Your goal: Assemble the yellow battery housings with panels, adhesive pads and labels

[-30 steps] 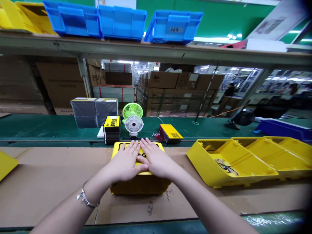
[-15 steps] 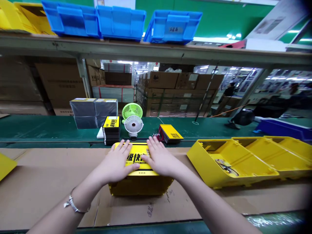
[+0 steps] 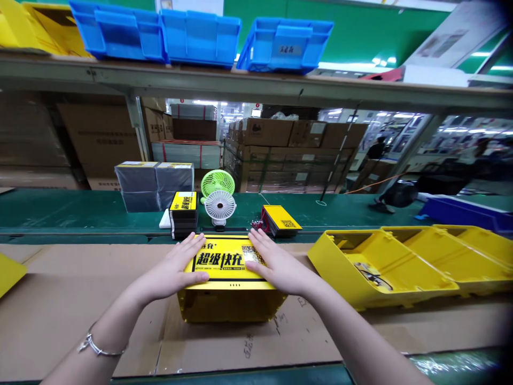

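A yellow plastic housing [image 3: 232, 307] stands on the cardboard in front of me, its front side open and dark inside. Its top carries a yellow label [image 3: 224, 247] with black Chinese characters and a QR code, partly covered by my fingers. My left hand [image 3: 176, 266] lies flat on the left part of this top, fingers stretched out. On the right part rests my right hand [image 3: 280, 262], also flat, its thumb pointing inward over the label. Neither hand is wrapped around anything.
Open yellow housings [image 3: 385, 262] stand in a row at right, wires in the nearest. Behind are a white fan [image 3: 220, 207], a green fan [image 3: 224, 182], a black-and-yellow stack [image 3: 183, 214] and a yellow-topped block [image 3: 282, 220]. Blue bins [image 3: 200, 40] line the shelf above.
Both hands have slid outward, apart from each other, across the top of the housing. More of the label's print and QR code now shows. The housing has stayed in place.
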A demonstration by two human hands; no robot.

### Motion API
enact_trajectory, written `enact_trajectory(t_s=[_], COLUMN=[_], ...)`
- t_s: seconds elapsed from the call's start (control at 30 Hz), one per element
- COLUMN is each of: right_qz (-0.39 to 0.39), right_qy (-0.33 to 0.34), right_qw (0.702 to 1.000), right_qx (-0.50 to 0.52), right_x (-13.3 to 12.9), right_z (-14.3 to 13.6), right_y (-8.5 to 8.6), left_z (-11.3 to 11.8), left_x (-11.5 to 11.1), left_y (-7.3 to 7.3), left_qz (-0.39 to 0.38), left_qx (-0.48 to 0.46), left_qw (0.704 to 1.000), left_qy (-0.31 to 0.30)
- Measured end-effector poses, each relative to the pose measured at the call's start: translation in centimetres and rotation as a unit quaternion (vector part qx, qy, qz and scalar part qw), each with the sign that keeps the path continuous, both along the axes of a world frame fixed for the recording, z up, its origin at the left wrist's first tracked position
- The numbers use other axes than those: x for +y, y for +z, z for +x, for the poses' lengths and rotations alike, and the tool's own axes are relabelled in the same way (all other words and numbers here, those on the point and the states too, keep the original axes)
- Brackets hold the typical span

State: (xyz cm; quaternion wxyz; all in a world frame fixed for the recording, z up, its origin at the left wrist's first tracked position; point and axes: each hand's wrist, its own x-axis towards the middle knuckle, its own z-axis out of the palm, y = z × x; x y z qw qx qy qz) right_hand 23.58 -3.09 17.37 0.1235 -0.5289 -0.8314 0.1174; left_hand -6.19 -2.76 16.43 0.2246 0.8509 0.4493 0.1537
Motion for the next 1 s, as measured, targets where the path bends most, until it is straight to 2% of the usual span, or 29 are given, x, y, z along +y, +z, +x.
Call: enact_trajectory(t_s=[0.07,0.17,0.3,0.37,0.43,0.6,0.7,0.8,0.9,1.0], right_qz=[-0.032,-0.099,-0.187,-0.194,-0.177,-0.064,-0.021,0.019,0.059,0.086], right_qy=[0.001,0.037,0.06,0.042,0.019,-0.082,-0.132,-0.156,-0.12,0.004], right_qw=[0.999,0.984,0.922,0.9,0.897,0.937,0.95,0.963,0.977,0.995], right_qx=[0.042,0.144,0.334,0.387,0.406,0.333,0.283,0.221,0.165,0.043], right_x=[0.0,0.5,1.3,1.7,2.2,4.3,5.5,5.3,3.5,1.3], right_z=[1.3,3.3,4.8,4.7,4.1,2.4,1.8,0.7,-1.6,-4.3], right_y=[-0.3,-1.2,-2.1,-2.2,-2.2,-2.4,-2.4,-1.6,-0.8,-0.5], left_z=[-0.3,-0.1,0.0,0.1,0.2,0.2,0.1,0.5,2.2,4.7], left_x=[-0.2,-0.3,-0.4,-0.5,-0.5,-0.7,-0.8,-0.8,-0.9,-0.8], left_y=[-0.2,-0.4,-0.4,-0.4,-0.4,-0.5,-0.4,-0.2,0.1,0.4], left_qz=[-0.016,-0.035,-0.049,-0.051,-0.049,-0.042,-0.031,-0.005,0.039,0.085], left_qx=[-0.029,-0.062,-0.09,-0.094,-0.095,-0.091,-0.072,-0.033,0.016,0.044], left_qw=[0.999,0.997,0.995,0.994,0.994,0.995,0.997,0.999,0.998,0.995], left_qy=[0.005,0.006,0.004,0.008,0.014,0.023,0.025,0.032,0.053,0.03])
